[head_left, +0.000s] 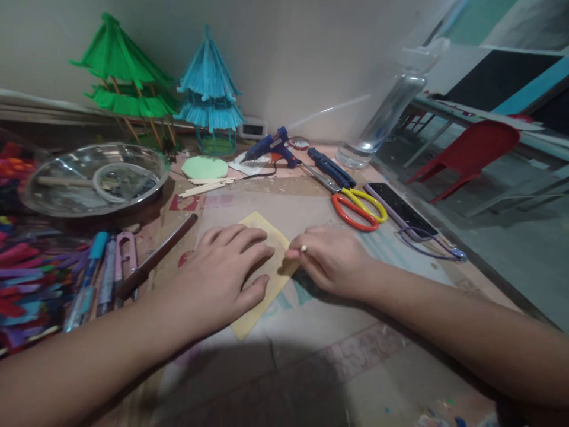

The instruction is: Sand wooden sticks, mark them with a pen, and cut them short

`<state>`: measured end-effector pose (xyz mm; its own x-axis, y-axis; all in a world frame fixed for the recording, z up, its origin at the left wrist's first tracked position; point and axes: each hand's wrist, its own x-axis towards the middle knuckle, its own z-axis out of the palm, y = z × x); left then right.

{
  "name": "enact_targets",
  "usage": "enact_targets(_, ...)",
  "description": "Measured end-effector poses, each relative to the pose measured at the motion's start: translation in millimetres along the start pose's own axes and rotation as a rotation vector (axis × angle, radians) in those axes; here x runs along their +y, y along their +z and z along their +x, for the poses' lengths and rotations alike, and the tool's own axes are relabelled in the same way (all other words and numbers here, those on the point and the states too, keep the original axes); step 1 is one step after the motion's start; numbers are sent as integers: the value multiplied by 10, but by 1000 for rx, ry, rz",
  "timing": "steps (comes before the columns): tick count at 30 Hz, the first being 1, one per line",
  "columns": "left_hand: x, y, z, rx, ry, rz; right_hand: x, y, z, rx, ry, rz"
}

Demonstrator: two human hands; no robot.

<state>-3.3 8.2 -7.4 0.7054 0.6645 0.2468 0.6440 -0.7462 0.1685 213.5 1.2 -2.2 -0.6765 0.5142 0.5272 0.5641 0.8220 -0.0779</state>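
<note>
A sheet of yellow paper (pixel 279 237) lies on the cardboard-covered work surface. My left hand (pixel 231 264) rests over its left part, fingers spread and slightly bent, holding nothing. At the paper's right corner, my right hand (pixel 331 258) is closed around a thin wooden stick (pixel 303 248); only its pale end shows at the fingers, the rest is hidden. Beyond my left hand lie several similar loose sticks (pixel 204 188) in front of a stack of light green paper cut-outs (pixel 204 166).
At the back stand a green paper pagoda (pixel 115 65) and a blue one (pixel 208 89). A glue gun (pixel 275 148), scissors (pixel 355 210), phone (pixel 400 210) and clear bottle (pixel 377 124) lie along the right. A metal tray (pixel 40 201), pens (pixel 91 267) and colourful scraps (pixel 26 279) fill the left.
</note>
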Motion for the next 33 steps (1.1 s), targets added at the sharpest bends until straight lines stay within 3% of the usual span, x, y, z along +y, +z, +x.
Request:
enact_targets(5,9,-13,7,-16,1,-6,-2,3,4,-10,-70,43)
enact_targets(9,10,-13,16,-22,-8,-10,8,-1,-3,11,2,-27)
enact_targets(13,8,-6,14,-12,-8,-25,16,1,-17,-41,-34,90)
enact_targets(17,19,-7,13,-18,-19,-14,80,-4,0,-24,133,48)
enact_targets(19,23,-9,15,-9,-20,-28,104,-4,38,24,294,235)
enact_targets(23,10,-34,26,60,-40,-82,104,28,133,182,636,988)
enact_targets(26,-13,-72,38,159,-37,-154,83,72,158,133,731,1436)
enact_targets(29,-28,-97,38,296,0,-224,54,108,146,69,793,1613)
enact_targets(33,-20,-115,19,392,33,-261,36,139,144,54,846,1650)
